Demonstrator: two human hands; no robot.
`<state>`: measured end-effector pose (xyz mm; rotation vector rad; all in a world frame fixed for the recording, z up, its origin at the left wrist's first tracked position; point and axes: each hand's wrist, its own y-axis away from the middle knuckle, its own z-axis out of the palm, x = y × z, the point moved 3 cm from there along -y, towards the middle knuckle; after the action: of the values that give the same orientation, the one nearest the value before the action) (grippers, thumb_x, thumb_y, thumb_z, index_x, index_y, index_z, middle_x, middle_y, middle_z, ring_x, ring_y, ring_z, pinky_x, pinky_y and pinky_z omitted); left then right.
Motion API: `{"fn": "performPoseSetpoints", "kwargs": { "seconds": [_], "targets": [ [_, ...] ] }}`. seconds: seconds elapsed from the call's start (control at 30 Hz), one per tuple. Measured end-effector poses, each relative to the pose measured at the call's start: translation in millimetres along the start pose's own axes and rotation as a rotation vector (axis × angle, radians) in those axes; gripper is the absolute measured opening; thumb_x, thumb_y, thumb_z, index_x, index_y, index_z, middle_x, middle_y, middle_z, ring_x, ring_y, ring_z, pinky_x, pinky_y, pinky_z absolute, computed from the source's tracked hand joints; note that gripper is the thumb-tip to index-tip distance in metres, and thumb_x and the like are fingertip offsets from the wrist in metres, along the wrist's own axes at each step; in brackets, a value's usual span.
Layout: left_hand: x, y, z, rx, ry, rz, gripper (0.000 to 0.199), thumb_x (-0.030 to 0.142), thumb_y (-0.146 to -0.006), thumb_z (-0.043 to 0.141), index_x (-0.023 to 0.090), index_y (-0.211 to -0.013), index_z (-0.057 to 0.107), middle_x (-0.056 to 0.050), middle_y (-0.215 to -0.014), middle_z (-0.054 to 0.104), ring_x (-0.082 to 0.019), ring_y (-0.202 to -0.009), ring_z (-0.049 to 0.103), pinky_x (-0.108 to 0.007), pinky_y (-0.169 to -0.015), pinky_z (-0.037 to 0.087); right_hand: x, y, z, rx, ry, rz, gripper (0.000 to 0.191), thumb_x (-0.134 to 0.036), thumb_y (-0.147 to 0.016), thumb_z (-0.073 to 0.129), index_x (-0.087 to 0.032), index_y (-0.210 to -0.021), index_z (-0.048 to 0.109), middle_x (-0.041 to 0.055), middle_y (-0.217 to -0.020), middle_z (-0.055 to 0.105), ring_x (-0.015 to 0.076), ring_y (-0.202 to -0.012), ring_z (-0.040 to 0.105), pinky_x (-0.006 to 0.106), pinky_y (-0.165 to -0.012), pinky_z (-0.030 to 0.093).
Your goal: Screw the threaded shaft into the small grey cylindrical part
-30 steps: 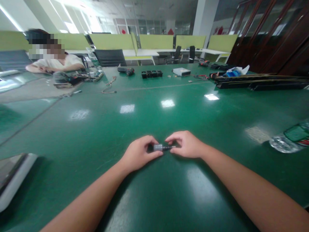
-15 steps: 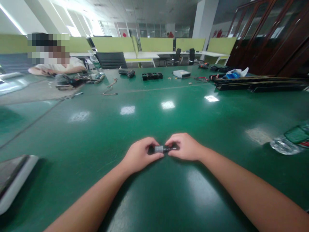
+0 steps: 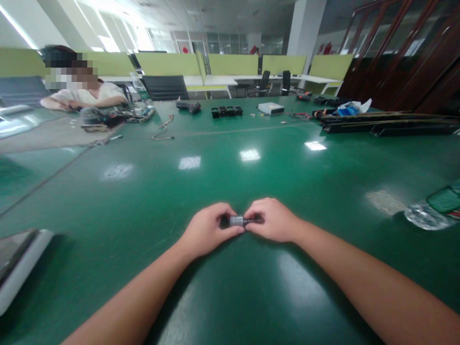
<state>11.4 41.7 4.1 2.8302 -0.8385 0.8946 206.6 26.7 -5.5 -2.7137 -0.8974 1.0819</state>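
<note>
Between my two hands, low over the green table, is a small cylindrical part with a silver-grey body and a dark, thinner end pointing right. My left hand is closed round the body, thumb below and fingers above. The fingers of my right hand pinch the dark thin end, and their tips are close to those of the left. What exactly the dark end is, I cannot make out.
A plastic bottle lies at the right edge, and a pale-edged flat object at the left. Farther back are a black block, a white box, black rails and a seated person.
My right hand has shifted slightly left, its fingertips nearer the silver-grey body and covering more of the dark end. My left hand keeps its hold.
</note>
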Motion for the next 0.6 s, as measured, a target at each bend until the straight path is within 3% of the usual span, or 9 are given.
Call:
{"fn": "performPoseSetpoints", "kwargs": {
  "seconds": [0.6],
  "targets": [
    [0.9,0.5,0.5,0.0,-0.006,-0.008,0.029,0.047,-0.077,0.075,0.022,-0.091,0.07,0.001,-0.077,0.064,-0.016,-0.068,0.054,-0.026,-0.064,0.039,3.0,2.7,-3.4,-0.016,0.008,-0.01,0.007,-0.022,-0.078,0.074,-0.018,-0.084,0.074,0.0004,-0.078,0.069,0.0126,-0.07,0.06,0.024,-0.066,0.041]
  ]
}}
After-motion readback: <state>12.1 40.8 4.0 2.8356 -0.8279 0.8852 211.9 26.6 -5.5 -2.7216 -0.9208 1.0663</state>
